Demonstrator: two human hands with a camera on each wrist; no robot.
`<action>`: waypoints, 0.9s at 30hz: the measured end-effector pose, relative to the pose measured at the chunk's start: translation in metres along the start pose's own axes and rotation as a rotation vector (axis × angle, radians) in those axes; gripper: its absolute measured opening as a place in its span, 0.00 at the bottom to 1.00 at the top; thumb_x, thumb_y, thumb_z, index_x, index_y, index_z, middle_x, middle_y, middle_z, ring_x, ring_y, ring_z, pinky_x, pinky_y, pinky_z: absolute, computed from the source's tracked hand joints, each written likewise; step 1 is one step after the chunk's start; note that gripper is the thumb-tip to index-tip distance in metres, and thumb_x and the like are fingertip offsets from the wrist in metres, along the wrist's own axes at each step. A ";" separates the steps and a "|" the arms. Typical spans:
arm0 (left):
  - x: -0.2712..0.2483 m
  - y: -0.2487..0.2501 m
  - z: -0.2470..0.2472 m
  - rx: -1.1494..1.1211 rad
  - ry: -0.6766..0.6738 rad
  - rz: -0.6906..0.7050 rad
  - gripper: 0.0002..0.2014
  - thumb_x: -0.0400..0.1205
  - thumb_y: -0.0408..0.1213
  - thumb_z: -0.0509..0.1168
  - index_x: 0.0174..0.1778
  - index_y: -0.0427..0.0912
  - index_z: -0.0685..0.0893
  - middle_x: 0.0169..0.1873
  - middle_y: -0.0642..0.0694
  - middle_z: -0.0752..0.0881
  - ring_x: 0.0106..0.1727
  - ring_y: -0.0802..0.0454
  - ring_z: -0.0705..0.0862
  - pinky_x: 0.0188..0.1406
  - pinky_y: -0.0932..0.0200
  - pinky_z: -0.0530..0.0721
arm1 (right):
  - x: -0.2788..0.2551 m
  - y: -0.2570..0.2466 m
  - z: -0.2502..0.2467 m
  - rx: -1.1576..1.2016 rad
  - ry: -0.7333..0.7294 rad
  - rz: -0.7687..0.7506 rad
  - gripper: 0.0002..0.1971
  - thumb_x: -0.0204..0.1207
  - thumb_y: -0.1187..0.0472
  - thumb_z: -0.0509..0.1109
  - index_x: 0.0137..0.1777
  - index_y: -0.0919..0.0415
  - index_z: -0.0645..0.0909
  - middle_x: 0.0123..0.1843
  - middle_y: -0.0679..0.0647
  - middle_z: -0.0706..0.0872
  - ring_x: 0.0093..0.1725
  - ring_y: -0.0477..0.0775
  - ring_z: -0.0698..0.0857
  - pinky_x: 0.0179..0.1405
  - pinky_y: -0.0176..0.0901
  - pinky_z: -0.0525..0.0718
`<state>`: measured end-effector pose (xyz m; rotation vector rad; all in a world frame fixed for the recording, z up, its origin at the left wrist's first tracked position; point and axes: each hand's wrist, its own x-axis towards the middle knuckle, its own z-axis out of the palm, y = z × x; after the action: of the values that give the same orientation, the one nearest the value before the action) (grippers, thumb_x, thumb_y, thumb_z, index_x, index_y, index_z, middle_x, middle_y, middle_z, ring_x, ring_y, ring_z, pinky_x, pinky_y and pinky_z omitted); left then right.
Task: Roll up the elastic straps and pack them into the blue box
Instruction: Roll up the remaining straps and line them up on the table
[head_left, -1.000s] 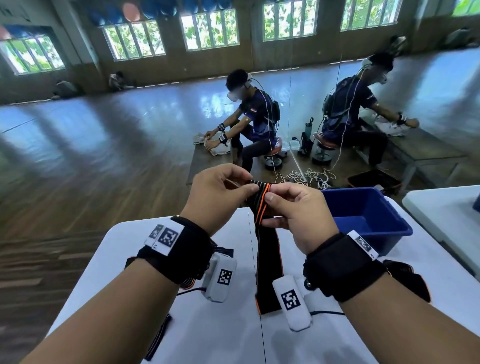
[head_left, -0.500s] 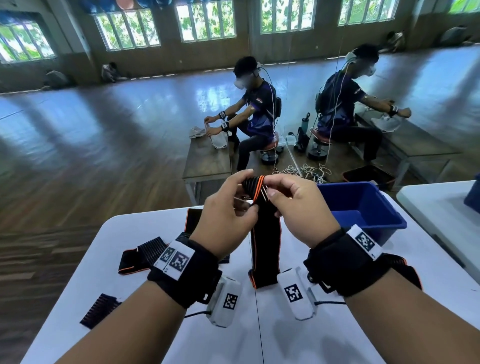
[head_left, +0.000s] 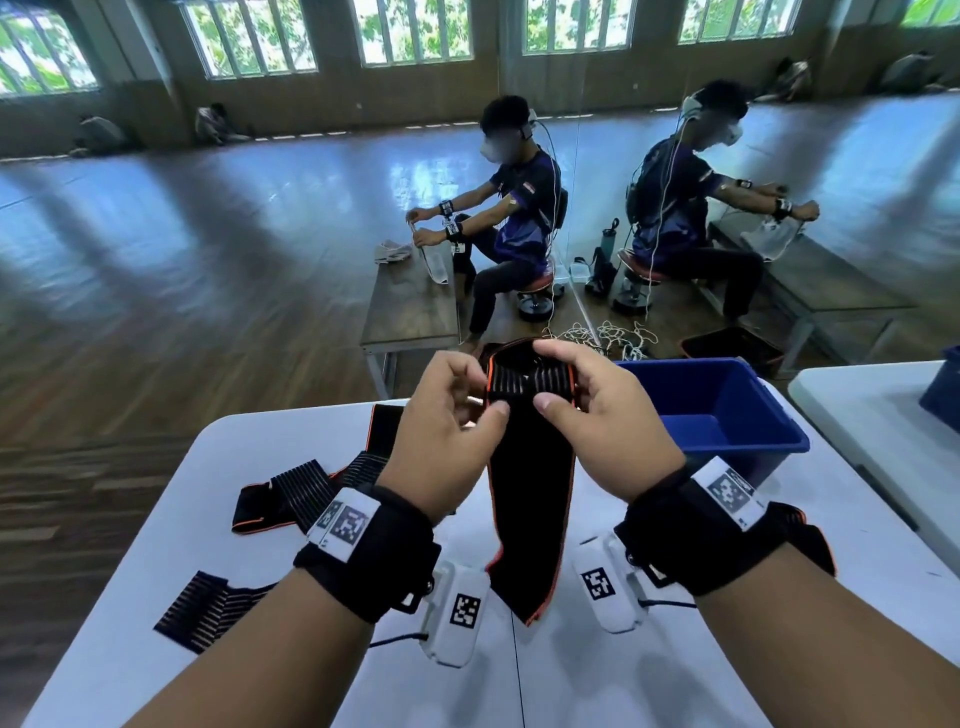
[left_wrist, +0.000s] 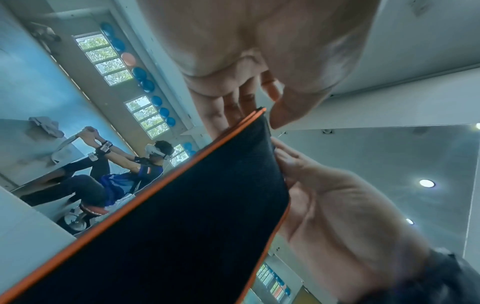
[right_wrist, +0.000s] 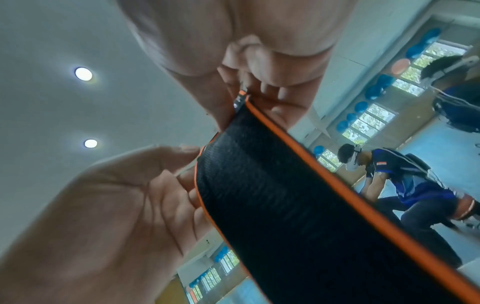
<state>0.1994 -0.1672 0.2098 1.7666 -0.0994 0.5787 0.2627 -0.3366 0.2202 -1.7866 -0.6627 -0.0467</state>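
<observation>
The left hand (head_left: 447, 447) and right hand (head_left: 608, 431) pinch the strap (head_left: 530, 467) by its rolled top, up in the air, its long tail hanging down toward the surface (head_left: 571, 686), and the blue box (head_left: 737, 384) sits nearer the right hand

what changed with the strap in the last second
The rolled top of the strap turned from edge-on to ribbed face up. The left hand and right hand still pinch it over the table; the blue box stayed put.
</observation>
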 end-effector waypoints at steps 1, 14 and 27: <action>-0.005 -0.001 0.000 -0.011 -0.021 0.003 0.11 0.77 0.31 0.69 0.47 0.50 0.75 0.41 0.49 0.81 0.39 0.51 0.80 0.39 0.48 0.79 | -0.001 -0.001 0.002 0.046 0.023 0.002 0.24 0.78 0.69 0.70 0.71 0.48 0.79 0.66 0.44 0.86 0.68 0.44 0.83 0.70 0.56 0.82; -0.012 -0.021 0.007 -0.143 -0.034 -0.156 0.24 0.70 0.18 0.63 0.60 0.43 0.77 0.53 0.48 0.83 0.53 0.60 0.83 0.52 0.64 0.81 | -0.011 0.010 0.034 0.298 0.066 0.131 0.16 0.79 0.76 0.62 0.58 0.55 0.73 0.54 0.55 0.83 0.48 0.52 0.83 0.53 0.51 0.84; 0.026 -0.113 0.015 -0.179 -0.010 -0.470 0.28 0.71 0.09 0.64 0.54 0.47 0.79 0.54 0.37 0.86 0.50 0.46 0.87 0.52 0.44 0.89 | -0.128 0.125 0.067 -0.034 -0.259 0.549 0.20 0.65 0.69 0.78 0.50 0.44 0.82 0.42 0.42 0.85 0.39 0.42 0.80 0.44 0.37 0.80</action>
<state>0.2682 -0.1426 0.1180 1.5473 0.2459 0.2121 0.1922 -0.3502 0.0425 -1.9706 -0.3307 0.5547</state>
